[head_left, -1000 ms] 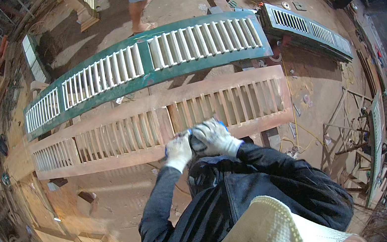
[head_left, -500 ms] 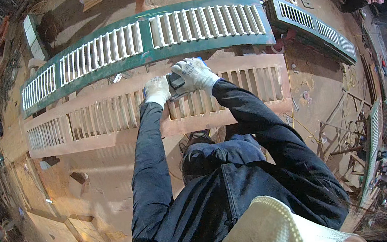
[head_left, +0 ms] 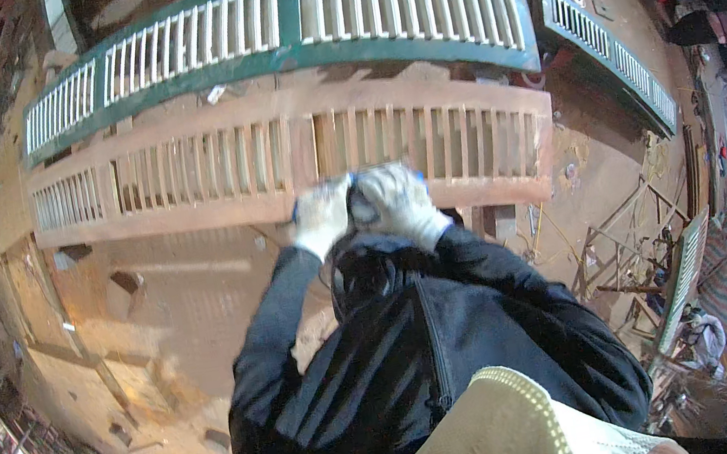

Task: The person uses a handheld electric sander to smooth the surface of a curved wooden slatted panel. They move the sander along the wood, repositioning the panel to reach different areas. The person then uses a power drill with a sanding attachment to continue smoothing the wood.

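Observation:
Both my hands, in white work gloves, are closed on a dark hand-held power sander [head_left: 364, 208] with blue parts. My left hand [head_left: 323, 218] wraps its left side. On its right side and top lies my right hand [head_left: 402, 206]. The sander is at the near long edge of a bare wooden louvred shutter [head_left: 303, 156], close in front of my body. Its underside is hidden, and blur keeps me from telling whether it touches the wood. Slats run in sections along the shutter, split by plain crosspieces.
Beyond lies a green-framed shutter [head_left: 289, 17] with white slats. Another green shutter [head_left: 609, 59] slants at the right. A pale louvred panel [head_left: 683, 278] leans near a metal frame at the lower right. Wooden boards [head_left: 83, 363] are on the left floor.
My hands have drawn the sander toward my body, from the shutter's middle to its near edge. The view has shifted too, so both shutters sit higher in the picture.

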Demonstrator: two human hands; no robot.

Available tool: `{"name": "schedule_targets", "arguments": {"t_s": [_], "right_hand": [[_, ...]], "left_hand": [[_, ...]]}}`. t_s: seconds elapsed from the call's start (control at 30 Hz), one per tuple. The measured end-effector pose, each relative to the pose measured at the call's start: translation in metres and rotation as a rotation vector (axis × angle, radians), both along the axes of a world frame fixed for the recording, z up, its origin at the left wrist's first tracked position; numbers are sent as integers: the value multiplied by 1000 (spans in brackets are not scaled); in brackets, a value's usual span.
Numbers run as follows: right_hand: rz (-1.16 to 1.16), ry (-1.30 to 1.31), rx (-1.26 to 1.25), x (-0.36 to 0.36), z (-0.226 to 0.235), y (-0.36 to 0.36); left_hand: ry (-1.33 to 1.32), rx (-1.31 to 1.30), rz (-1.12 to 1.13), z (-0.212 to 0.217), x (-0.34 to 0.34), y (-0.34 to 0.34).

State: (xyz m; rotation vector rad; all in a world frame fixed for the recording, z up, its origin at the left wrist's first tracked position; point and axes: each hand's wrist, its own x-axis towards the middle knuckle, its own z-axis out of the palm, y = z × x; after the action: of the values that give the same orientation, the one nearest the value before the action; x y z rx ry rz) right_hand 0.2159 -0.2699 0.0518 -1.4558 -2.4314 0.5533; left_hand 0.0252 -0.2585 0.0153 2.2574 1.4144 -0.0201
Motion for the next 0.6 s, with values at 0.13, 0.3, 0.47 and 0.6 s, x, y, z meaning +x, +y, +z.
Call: {"name": "schedule_targets", "arguments": {"t_s": [0.13,0.3,0.47,0.6], "right_hand": [[28,28,128,6,0,67],[3,-195,181,7,-2,147],[2,-183,40,1,-1,117],[-50,-69,2,-10,7,23]], "left_hand": [[45,52,-29,7,4,72],[204,93,-4,-4,15,156],[234,-11,-9,6,12,126],[51,-68,-49,24,-2,34]]}}
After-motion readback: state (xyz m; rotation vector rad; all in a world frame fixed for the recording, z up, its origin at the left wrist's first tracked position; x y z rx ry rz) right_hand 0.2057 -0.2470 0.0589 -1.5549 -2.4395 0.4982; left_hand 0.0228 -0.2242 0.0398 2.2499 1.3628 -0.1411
